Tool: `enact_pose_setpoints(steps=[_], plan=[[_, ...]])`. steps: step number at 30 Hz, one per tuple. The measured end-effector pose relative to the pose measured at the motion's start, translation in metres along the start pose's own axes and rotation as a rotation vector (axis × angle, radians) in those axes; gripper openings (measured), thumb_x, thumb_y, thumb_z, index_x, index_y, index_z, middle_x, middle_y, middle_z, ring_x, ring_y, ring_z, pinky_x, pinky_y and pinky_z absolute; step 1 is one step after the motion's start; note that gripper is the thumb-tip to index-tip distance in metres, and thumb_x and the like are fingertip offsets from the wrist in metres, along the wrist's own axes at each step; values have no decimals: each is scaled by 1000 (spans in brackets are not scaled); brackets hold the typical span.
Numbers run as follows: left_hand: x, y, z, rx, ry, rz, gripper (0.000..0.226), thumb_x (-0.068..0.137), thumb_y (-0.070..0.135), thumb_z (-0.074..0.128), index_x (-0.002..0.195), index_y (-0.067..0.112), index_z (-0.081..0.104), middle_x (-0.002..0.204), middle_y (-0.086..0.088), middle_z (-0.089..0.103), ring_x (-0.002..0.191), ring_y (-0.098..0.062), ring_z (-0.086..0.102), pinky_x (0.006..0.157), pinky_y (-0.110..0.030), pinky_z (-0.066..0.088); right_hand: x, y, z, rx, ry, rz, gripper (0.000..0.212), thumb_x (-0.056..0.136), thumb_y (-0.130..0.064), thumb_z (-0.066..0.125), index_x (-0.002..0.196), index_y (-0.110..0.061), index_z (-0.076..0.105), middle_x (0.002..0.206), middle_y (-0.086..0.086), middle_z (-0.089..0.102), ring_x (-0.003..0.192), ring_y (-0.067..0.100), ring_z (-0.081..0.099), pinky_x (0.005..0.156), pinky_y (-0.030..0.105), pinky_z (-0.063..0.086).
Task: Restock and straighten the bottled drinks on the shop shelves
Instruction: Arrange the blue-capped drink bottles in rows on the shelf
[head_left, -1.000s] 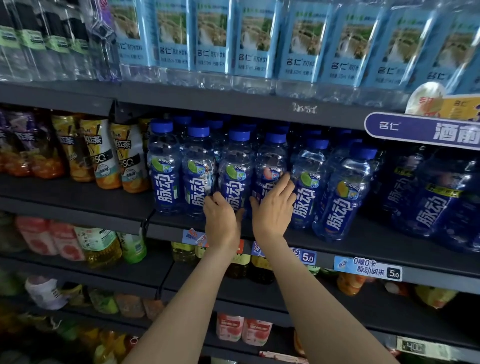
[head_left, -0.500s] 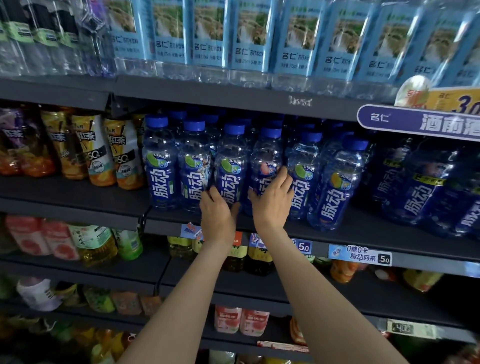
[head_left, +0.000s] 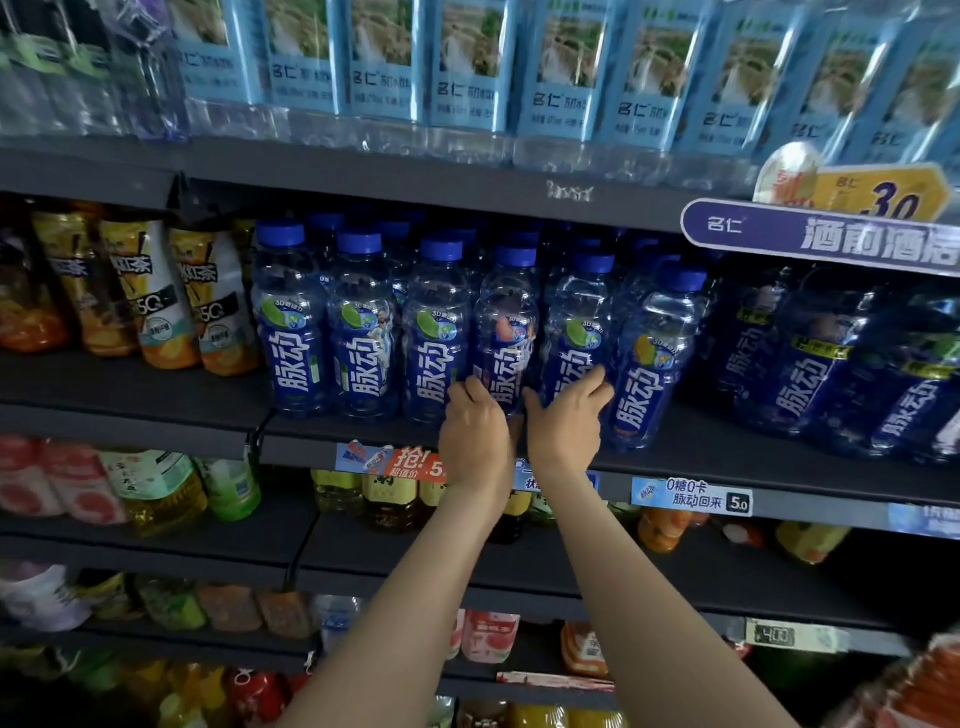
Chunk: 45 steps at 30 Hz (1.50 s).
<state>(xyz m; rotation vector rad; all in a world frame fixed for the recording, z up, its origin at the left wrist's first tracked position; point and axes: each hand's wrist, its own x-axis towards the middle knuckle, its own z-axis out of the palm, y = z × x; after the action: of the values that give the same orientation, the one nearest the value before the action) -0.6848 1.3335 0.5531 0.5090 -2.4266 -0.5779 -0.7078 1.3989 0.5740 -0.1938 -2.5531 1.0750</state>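
The left hand (head_left: 475, 434) is set against the lower front of the fourth blue-capped bottle (head_left: 506, 332) in the front row, its fingers curled onto the bottle's base; whether the bottle is truly gripped or only touched cannot be told. The right hand (head_left: 566, 421) is laid with straight, spread fingers on the label of the fifth bottle (head_left: 579, 332), just beside it, so that hand is judged open and pressing.

Both bottles are stood upright on the middle shelf (head_left: 727, 457), near its front lip, within a row of matching blue sports drinks. The sixth bottle (head_left: 657, 358), to the right, is seen standing slightly forward of its neighbours and a little tilted. More of the same drink is packed behind, in shadow.

The step in hand is judged to be straightening the front row. It is best done low on the bottles, where a push slides them without tipping; pressure should be kept even across both hands so the pair is moved together and the labels are left facing out. The forward bottle is probably to be eased back into line next, gently, since the ranks behind leave little room.

Orange tea bottles (head_left: 171, 296) are ranged to the left on the same level, water packs (head_left: 467, 62) above, and price tags (head_left: 691, 496) along the shelf edge.
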Motion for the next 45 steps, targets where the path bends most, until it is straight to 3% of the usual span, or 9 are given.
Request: enact_pose_setpoints(steps=[4,14,20,29,34,37,40,42,45], plan=[[21,8,-14,164,-172,13,37,94,36,50,113,4,50,109,-11,59,97,-28,63,69,-35,48,8,-5,3,36,53,98,57,89,-30,60,130,-4,30,135,13,30,93,35,61,60,32,37],[40,18,-21,279,-291,45,48,87,55,50,92,9,62,94,-6,67,88,-25,65,61,-28,41,7,-6,9,83,119,130,43,92,-24,57,124,-5,35,129,13,34,84,34,61,58,32,35],[37,17,-22,263,-265,40,50,83,63,50,73,14,51,82,-5,67,78,-24,66,58,-26,41,5,-2,9,93,128,106,43,91,-24,58,122,-4,36,128,12,34,82,33,61,57,32,36],[31,13,-26,267,-296,32,54,84,64,46,77,12,57,81,-5,63,77,-24,62,59,-27,42,3,3,0,95,94,59,49,89,-25,61,125,-5,34,130,11,34,85,31,60,57,30,36],[15,20,-34,267,-305,189,41,91,50,47,85,12,56,77,-3,53,82,-25,61,61,-29,38,2,17,-24,258,314,-206,54,83,-16,67,128,-3,40,129,13,37,107,26,50,78,28,45],[3,32,-28,152,-257,273,35,93,42,48,99,8,56,93,-8,63,90,-29,62,62,-31,39,15,36,-44,182,426,-78,67,79,-22,72,133,-1,37,135,17,33,116,30,39,94,36,39],[-1,39,-16,124,-296,264,42,92,44,49,108,6,51,102,-12,63,95,-31,61,64,-32,40,28,55,-54,112,174,86,85,76,-32,74,140,-3,25,141,18,31,124,35,36,98,44,36],[-2,39,-8,131,-322,245,48,92,46,48,115,5,48,106,-13,63,99,-33,60,67,-34,43,33,64,-53,114,16,65,83,76,-32,75,138,-3,27,140,16,38,126,34,39,99,43,37],[-1,39,0,130,-307,211,50,92,48,48,115,4,48,107,-14,63,101,-33,60,69,-34,44,37,69,-54,92,-19,34,79,78,-32,74,136,-4,29,138,13,43,126,31,43,98,39,39]])
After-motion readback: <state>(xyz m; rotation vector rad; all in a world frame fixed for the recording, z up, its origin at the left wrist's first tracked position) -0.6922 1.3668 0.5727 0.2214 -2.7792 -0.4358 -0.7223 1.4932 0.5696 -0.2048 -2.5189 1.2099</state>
